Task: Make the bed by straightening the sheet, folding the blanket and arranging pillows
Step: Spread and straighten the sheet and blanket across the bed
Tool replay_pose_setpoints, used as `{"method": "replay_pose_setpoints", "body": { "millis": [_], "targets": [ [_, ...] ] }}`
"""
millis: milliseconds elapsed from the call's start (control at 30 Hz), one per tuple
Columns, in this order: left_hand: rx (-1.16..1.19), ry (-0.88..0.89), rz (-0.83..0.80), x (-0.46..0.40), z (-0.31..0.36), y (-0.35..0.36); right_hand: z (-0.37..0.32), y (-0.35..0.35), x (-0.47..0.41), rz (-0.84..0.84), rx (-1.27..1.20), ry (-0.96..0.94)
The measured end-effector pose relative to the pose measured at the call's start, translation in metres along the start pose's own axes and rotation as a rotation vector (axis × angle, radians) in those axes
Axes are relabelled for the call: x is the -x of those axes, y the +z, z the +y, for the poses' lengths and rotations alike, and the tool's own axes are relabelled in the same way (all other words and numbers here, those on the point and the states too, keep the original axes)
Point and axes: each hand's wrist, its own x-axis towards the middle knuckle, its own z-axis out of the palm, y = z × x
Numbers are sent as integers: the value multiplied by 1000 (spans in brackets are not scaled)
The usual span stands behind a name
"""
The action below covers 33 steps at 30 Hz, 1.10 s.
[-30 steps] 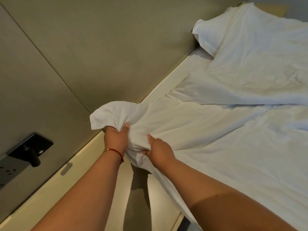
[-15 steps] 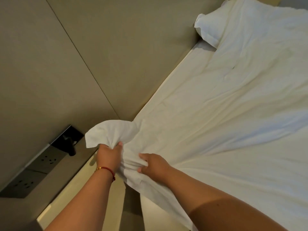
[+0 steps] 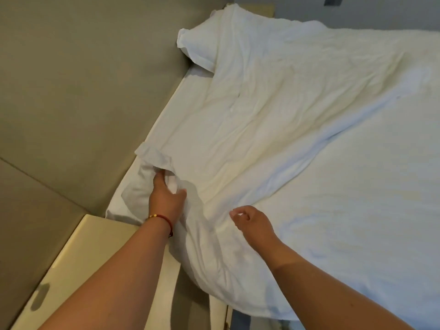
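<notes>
A white blanket [image 3: 297, 139] lies spread and wrinkled over the bed. Its near corner [image 3: 152, 160] is bunched beside the headboard wall. My left hand [image 3: 166, 198], with a red and gold bracelet on the wrist, grips that bunched corner with curled fingers. My right hand [image 3: 250, 220] is just over the blanket's near edge, fingers loosely curled and holding nothing. A strip of white sheet [image 3: 181, 96] shows along the wall. One white pillow [image 3: 197, 44] lies at the far end, partly under the blanket.
A beige padded wall panel [image 3: 83, 91] runs along the bed's left side. A cream bedside ledge [image 3: 83, 258] sits at the lower left under my left forearm. A grey wall [image 3: 357, 10] stands beyond the bed's far side.
The blanket corner has come down from mid-air onto the bed near the wall. My right hand has let go of the cloth. The socket panel has left the view.
</notes>
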Motion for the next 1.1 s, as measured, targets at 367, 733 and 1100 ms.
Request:
{"method": "replay_pose_setpoints", "body": {
  "millis": [367, 733, 1100],
  "targets": [
    [-291, 37, -257, -9, 52, 96, 109, -81, -13, 183, -127, 463],
    [-463, 413, -529, 85, 76, 229, 178, -188, 43, 461, -258, 505],
    [-460, 278, -396, 43, 137, 271, 172, -262, -2, 433, -258, 427]
  ]
}}
